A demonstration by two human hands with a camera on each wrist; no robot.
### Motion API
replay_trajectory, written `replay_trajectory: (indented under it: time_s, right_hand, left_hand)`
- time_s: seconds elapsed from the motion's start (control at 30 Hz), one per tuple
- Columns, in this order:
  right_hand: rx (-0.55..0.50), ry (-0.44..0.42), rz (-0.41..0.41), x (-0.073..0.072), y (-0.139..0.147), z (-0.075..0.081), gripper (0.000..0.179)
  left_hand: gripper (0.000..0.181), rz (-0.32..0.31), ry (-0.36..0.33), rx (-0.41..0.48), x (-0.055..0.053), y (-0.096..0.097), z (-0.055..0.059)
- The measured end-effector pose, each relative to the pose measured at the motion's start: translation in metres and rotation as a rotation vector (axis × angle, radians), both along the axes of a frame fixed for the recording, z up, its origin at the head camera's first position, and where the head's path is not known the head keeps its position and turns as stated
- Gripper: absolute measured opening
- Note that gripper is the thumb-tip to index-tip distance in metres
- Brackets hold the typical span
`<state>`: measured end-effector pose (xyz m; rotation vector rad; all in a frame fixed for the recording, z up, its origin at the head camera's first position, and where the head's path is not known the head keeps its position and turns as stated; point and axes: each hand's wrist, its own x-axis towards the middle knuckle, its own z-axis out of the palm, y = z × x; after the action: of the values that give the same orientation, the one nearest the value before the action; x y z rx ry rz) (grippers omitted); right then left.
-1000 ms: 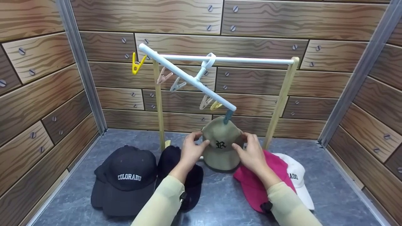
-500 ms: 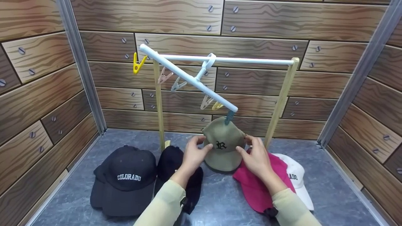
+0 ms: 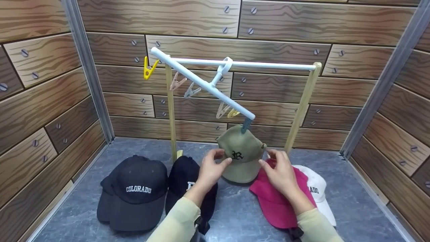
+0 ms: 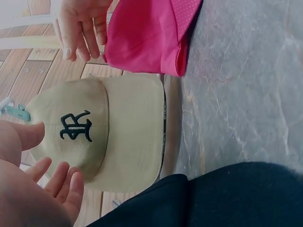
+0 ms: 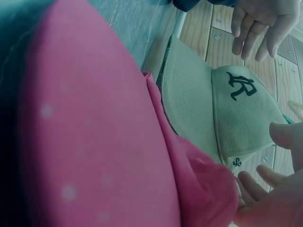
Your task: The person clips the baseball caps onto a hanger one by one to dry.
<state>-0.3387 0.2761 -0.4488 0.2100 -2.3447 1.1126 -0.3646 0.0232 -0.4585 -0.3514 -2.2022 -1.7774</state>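
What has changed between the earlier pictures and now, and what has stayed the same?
The left hand and right hand have let go of the olive cap, both drawing back slightly and shifting rightward. The olive cap still hangs from the teal clip on the hanger; the pink cap and white cap stayed put.

- We are reading "COLORADO" [image 3: 138, 189] on the black cap [image 3: 136, 208].
- On the khaki cap [image 3: 244, 144], we are seeing a black gothic-style R [image 4: 75, 127] and a small, undecipherable side mark [image 5: 237, 162].
- We are making out only "ADO" [image 3: 314, 190] on the white cap [image 3: 321, 183].
- On the navy cap [image 3: 181, 174], we are finding a partly hidden white letter [image 3: 190, 185].
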Motion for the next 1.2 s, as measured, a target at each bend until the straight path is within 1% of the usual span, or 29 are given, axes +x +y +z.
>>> replay_trajectory:
  time_s: [0.13,0.4,0.63,0.83,1.2]
  right_hand:
    - [0.026,-0.004,-0.003,0.005,0.003,0.001,0.046]
    - [0.097,-0.021,-0.029,0.010,0.010,0.002,0.048]
    - [0.102,-0.048,-0.032,0.011,0.020,0.004,0.050]
    - [0.144,-0.082,-0.053,0.013,0.035,0.005,0.055]
    - [0.162,-0.138,-0.054,0.020,0.053,0.002,0.058]
  left_hand:
    - [0.039,-0.015,0.002,0.001,0.003,0.002,-0.002]
    - [0.039,-0.047,0.006,0.016,0.010,0.007,-0.003]
    - [0.038,-0.071,0.015,0.020,0.015,0.012,-0.004]
    - [0.038,-0.090,0.025,0.027,0.017,0.018,-0.006]
    - [0.039,-0.160,0.012,-0.002,0.026,0.030,-0.013]
